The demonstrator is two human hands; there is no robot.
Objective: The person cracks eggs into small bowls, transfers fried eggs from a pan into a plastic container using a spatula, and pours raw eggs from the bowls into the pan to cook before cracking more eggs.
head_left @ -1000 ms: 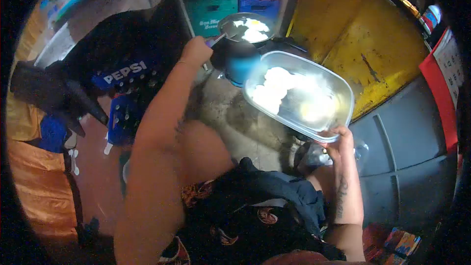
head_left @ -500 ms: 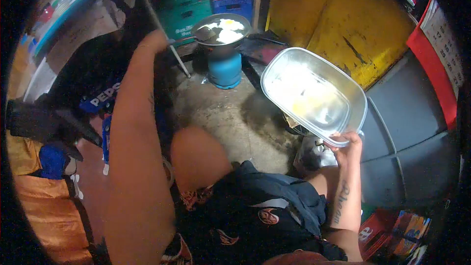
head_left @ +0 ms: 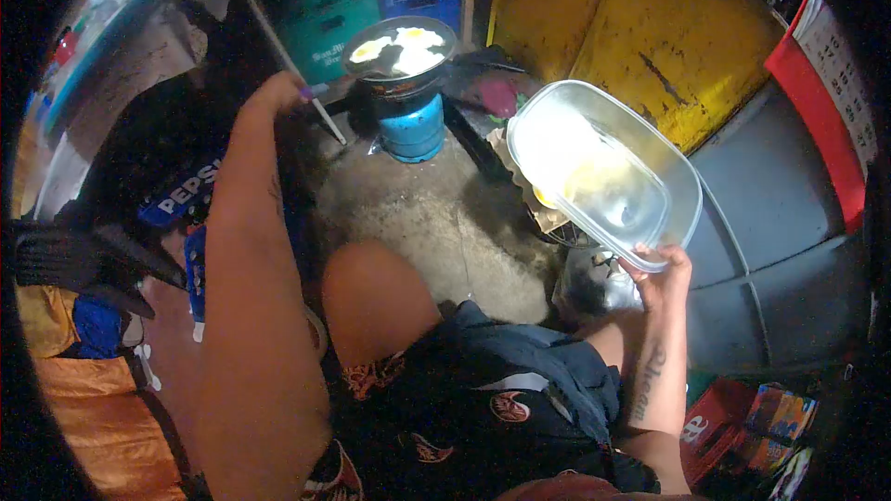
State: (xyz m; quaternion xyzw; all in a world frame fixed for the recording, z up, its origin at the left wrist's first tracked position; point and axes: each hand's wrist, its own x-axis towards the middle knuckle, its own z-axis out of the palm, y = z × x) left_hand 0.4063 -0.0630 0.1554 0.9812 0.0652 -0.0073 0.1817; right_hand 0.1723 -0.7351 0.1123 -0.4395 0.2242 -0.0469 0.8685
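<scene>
Drawn left out of the pan [head_left: 379,70], the spatula [head_left: 320,89] is clasped in the left hand [head_left: 280,94]; the right hand [head_left: 661,271] pinches the near rim of the tub [head_left: 685,199].

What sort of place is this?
It looks like a makeshift cooking corner, perhaps in a small shop or eatery: eggs lie in a pan set above a blue gas tank on the bare floor, with crates stacked behind.
</scene>
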